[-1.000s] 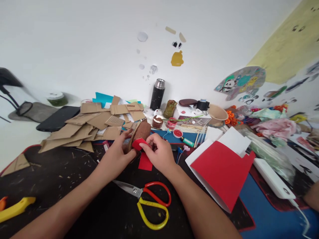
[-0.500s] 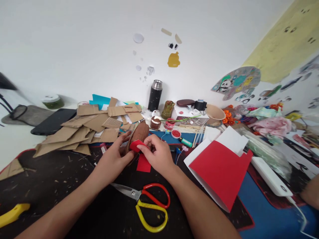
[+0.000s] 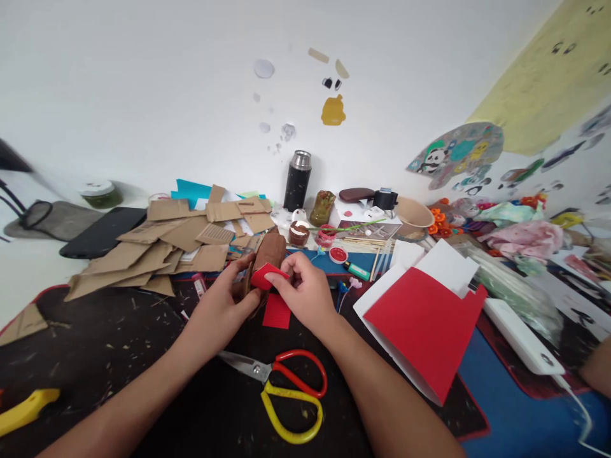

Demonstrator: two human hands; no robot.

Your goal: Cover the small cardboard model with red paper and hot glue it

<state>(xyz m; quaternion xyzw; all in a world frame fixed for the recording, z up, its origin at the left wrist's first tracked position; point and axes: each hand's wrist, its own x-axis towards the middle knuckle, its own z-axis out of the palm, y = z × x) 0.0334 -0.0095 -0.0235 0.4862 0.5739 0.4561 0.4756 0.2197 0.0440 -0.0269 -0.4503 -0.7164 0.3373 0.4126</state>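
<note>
Starting far L w/ a yellow plastic handle [image 3: 29,408], cut off by view edge, lying on a black mat w/ red trim [image 3: 119,346]. Behind that, on white worktop [image 3: 33,264], a flat black rectangular slab [image 3: 102,233], then a big heap of flat brown cardboard pieces [image 3: 153,247], all overlapping.

On to L hand [image 3: 222,308]: clamped on a brown rounded block [image 3: 270,249], material unclear, w/ thumb in front & other fingers partly hidden. Right btwn both hands, that block, w/ a small bright-red paper-like piece [image 3: 263,277] in front. L thumb tip close by red piece; touching or not, can't tell. Just below, a flat red ridged rectangle [image 3: 275,312]. Nearer, metal scissors w/ red & yellow loop handles [image 3: 259,371], blades pointing L.

At back, standing upright, a black cylindrical flask w/ silver cap [image 3: 297,184].

R hand [image 3: 307,291] now: pinching small red piece btwn thumb & curled fingers.

Farther R, a small round tub of red stuff [image 3: 338,255], a green tube [image 3: 357,271], a large red sheet [image 3: 424,331] over white paper [image 3: 446,267]; lastly, a long white plastic box w/ cable [image 3: 524,340].
</note>
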